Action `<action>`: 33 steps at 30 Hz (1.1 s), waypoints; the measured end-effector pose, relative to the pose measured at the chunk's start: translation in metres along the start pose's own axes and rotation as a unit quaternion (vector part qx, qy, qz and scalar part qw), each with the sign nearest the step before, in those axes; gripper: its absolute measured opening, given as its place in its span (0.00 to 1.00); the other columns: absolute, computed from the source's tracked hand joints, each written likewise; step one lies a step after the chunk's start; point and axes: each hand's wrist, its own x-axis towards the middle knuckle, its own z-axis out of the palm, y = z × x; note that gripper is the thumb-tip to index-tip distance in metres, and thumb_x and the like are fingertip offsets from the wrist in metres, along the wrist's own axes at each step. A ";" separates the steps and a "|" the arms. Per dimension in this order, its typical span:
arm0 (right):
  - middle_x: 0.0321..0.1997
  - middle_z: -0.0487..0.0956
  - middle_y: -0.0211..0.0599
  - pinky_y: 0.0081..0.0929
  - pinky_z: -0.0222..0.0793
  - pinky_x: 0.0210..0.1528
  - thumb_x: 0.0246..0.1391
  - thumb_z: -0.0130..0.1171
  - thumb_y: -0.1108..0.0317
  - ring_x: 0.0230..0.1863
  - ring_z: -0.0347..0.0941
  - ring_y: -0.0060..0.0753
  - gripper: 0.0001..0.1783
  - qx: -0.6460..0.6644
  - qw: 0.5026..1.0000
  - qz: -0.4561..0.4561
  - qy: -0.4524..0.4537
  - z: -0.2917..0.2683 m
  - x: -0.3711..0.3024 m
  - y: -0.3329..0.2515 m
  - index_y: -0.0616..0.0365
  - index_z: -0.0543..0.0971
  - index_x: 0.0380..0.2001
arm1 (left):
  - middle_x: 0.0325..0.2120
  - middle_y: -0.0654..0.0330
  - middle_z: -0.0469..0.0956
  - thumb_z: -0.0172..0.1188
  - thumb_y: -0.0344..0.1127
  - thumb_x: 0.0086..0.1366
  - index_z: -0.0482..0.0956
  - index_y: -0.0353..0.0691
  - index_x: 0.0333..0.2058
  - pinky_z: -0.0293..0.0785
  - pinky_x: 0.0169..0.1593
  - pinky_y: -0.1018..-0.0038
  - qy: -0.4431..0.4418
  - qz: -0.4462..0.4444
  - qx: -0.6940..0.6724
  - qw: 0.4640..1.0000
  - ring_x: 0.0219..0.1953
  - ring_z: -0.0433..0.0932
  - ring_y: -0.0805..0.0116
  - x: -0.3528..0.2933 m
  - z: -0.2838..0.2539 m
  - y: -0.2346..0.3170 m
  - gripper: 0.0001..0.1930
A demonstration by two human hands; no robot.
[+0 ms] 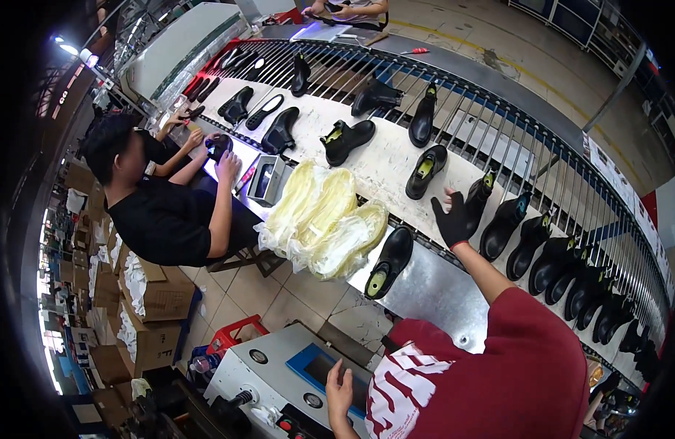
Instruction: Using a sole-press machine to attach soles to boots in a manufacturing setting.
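Observation:
My right hand [452, 219], in a black glove with bare fingertips, reaches over the conveyor with its fingers apart. It is beside a black ankle boot [478, 199]; I cannot tell whether they touch. Another black boot [426, 172] lies just beyond it to the left. My left hand [339, 389] is bare, held low over a grey machine [279, 369] with fingers apart and nothing in it. A single black shoe with a yellow-green insole [391, 262] rests on the metal ledge [432, 285] in front of me.
Black boots line the roller conveyor [491, 146], several more at right [553, 262]. Yellowish shoe-shaped pieces in clear plastic [323, 219] lie on its near edge. At left a co-worker in black [165, 219] handles a dark shoe [219, 146]. Cardboard boxes [158, 293] stand on the floor.

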 end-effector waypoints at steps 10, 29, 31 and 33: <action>0.50 0.80 0.58 0.43 0.69 0.59 0.54 0.64 0.59 0.55 0.75 0.59 0.21 -0.070 0.993 -0.059 -0.070 0.096 0.087 0.069 0.64 0.79 0.45 | 0.47 0.53 0.79 0.61 0.37 0.71 0.77 0.38 0.58 0.76 0.52 0.72 0.053 -0.007 -0.050 0.997 0.49 0.80 0.66 -0.006 -0.012 0.022 0.20; 0.35 0.72 0.45 0.43 0.70 0.33 0.48 0.67 0.72 0.33 0.74 0.54 0.11 0.386 0.648 -0.375 -0.539 -0.071 -0.232 -0.418 0.60 0.74 0.30 | 0.51 0.45 0.79 0.66 0.30 0.56 0.71 0.34 0.58 0.75 0.55 0.57 0.366 0.123 0.024 0.922 0.54 0.77 0.42 -0.108 -0.066 0.169 0.30; 0.34 0.73 0.43 0.40 0.70 0.33 0.50 0.69 0.71 0.34 0.75 0.51 0.12 0.428 0.550 -0.436 -0.570 -0.090 -0.292 -0.444 0.56 0.76 0.35 | 0.48 0.44 0.80 0.66 0.31 0.57 0.73 0.34 0.54 0.76 0.52 0.58 0.382 0.107 0.083 0.914 0.50 0.79 0.41 -0.179 -0.083 0.135 0.25; 0.38 0.75 0.43 0.39 0.72 0.36 0.52 0.65 0.68 0.37 0.77 0.49 0.12 0.447 0.442 -0.507 -0.590 -0.107 -0.340 -0.464 0.60 0.79 0.39 | 0.44 0.47 0.82 0.65 0.32 0.62 0.75 0.34 0.52 0.77 0.51 0.63 0.453 0.127 0.118 0.874 0.46 0.82 0.48 -0.233 -0.076 0.091 0.21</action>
